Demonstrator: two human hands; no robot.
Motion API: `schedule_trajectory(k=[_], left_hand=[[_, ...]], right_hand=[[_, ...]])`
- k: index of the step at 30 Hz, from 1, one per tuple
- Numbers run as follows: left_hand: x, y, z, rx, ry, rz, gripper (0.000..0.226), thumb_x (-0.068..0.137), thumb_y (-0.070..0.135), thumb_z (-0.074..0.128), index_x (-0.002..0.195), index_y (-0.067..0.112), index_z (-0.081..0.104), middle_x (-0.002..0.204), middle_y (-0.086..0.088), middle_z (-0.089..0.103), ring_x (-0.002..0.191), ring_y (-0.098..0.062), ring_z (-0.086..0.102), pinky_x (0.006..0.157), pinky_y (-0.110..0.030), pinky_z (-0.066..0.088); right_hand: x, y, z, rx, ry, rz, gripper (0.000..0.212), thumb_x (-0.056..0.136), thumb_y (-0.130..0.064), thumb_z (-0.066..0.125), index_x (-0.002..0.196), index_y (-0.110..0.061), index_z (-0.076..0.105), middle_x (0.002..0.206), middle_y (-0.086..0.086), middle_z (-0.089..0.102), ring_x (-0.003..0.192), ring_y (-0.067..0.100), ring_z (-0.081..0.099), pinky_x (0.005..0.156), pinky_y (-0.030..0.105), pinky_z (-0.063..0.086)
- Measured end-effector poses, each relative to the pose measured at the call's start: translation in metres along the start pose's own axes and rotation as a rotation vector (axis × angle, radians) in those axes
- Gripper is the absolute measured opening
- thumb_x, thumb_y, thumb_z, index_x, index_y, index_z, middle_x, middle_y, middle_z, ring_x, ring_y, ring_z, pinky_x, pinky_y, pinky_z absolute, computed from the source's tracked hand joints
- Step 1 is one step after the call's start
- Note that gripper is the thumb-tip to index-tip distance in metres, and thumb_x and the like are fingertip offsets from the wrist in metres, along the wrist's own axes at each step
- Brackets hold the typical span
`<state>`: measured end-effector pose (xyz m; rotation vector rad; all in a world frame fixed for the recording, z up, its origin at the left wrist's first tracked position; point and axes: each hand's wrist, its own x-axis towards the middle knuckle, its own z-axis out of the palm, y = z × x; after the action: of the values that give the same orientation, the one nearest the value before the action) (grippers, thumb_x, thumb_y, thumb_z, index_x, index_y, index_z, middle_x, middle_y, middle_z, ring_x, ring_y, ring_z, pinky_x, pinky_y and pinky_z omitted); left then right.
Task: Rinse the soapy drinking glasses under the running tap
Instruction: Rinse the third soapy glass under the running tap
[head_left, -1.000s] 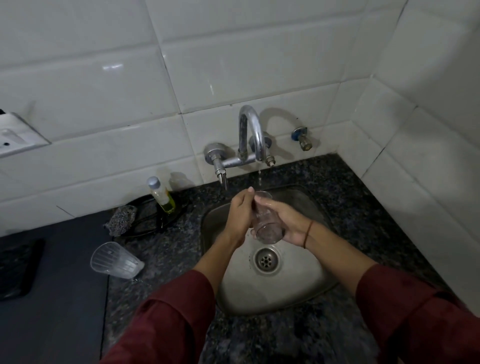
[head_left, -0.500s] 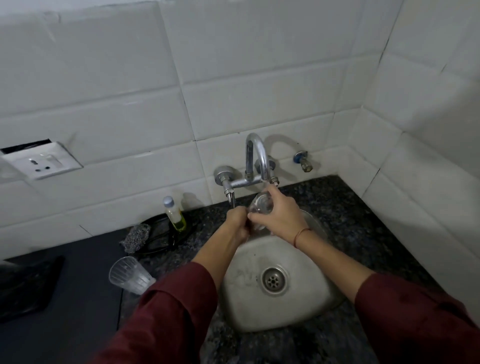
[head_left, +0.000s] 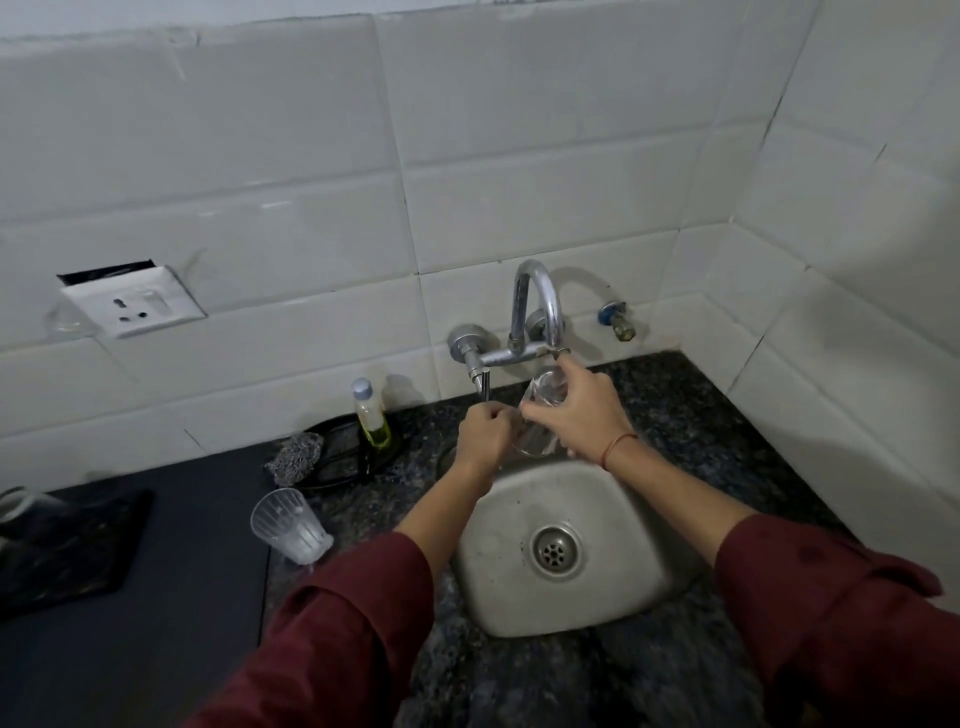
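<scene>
A clear drinking glass is tilted under the spout of the chrome wall tap, above the back of the steel sink. My right hand wraps around the glass from the right. My left hand is closed against its lower left side, fingers at the base. No water stream is clear to see. A second, ribbed clear glass stands on the counter left of the sink, untouched.
A small bottle of yellow liquid and a steel scrubber sit on a black tray behind the ribbed glass. A wall socket is at left. A small valve juts from the tiles right of the tap. Dark cloth lies far left.
Both hands have lifted the glass from low over the sink to just under the spout. The camera has tipped upward, showing more wall.
</scene>
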<state>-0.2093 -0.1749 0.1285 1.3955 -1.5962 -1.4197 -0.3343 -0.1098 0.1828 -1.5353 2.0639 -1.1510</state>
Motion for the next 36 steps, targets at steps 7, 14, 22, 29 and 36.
schedule_trajectory(k=[7, 14, 22, 29, 36], left_hand=[[-0.024, 0.012, 0.007, 0.060, 0.080, 0.051, 0.035, 0.090, 0.005, 0.049, 0.059, 0.006, 0.064, 0.057, 0.000, 0.059, 0.055, -0.010, 0.050, 0.049, -0.018, 0.038], [-0.049, 0.013, 0.020, 0.066, 0.207, 0.077, 0.033, 0.092, 0.009, 0.050, 0.064, 0.013, 0.068, 0.061, 0.003, 0.064, 0.055, -0.005, 0.052, 0.053, -0.020, 0.041], [-0.069, -0.020, 0.032, 0.129, 0.289, -0.010, 0.022, 0.095, 0.015, 0.054, 0.093, 0.010, 0.075, 0.089, -0.002, 0.074, 0.082, -0.014, 0.066, 0.061, -0.018, 0.043], [-0.090, -0.043, 0.031, 0.210, 0.244, -0.079, 0.016, 0.095, 0.012, 0.057, 0.093, 0.016, 0.072, 0.094, -0.004, 0.075, 0.089, -0.021, 0.070, 0.079, -0.033, 0.056], [-0.111, -0.045, -0.004, 0.233, 0.227, -0.093, 0.018, 0.092, 0.009, 0.056, 0.090, 0.008, 0.074, 0.093, -0.006, 0.073, 0.084, -0.018, 0.065, 0.067, -0.027, 0.047]], right_hand=[[-0.004, 0.003, -0.013, 0.001, -0.031, -0.082, 0.034, 0.067, -0.041, 0.076, 0.093, -0.027, 0.057, 0.079, -0.010, 0.068, 0.071, 0.002, 0.063, 0.062, 0.019, 0.049], [-0.013, 0.013, -0.025, 0.022, -0.063, -0.192, 0.033, 0.075, -0.044, 0.075, 0.091, -0.025, 0.054, 0.081, -0.007, 0.068, 0.061, 0.009, 0.061, 0.054, 0.027, 0.051], [-0.034, 0.038, -0.022, 0.035, -0.126, -0.111, 0.034, 0.078, -0.042, 0.076, 0.095, -0.022, 0.055, 0.079, -0.009, 0.065, 0.060, 0.010, 0.064, 0.052, 0.034, 0.056], [-0.055, 0.062, -0.009, 0.022, -0.192, -0.064, 0.038, 0.078, -0.043, 0.077, 0.092, -0.023, 0.048, 0.069, -0.007, 0.063, 0.060, 0.019, 0.064, 0.052, 0.045, 0.057], [-0.071, 0.027, 0.021, -0.039, -0.224, -0.132, 0.040, 0.078, -0.043, 0.076, 0.091, -0.017, 0.049, 0.074, -0.005, 0.064, 0.077, 0.025, 0.064, 0.067, 0.035, 0.050]])
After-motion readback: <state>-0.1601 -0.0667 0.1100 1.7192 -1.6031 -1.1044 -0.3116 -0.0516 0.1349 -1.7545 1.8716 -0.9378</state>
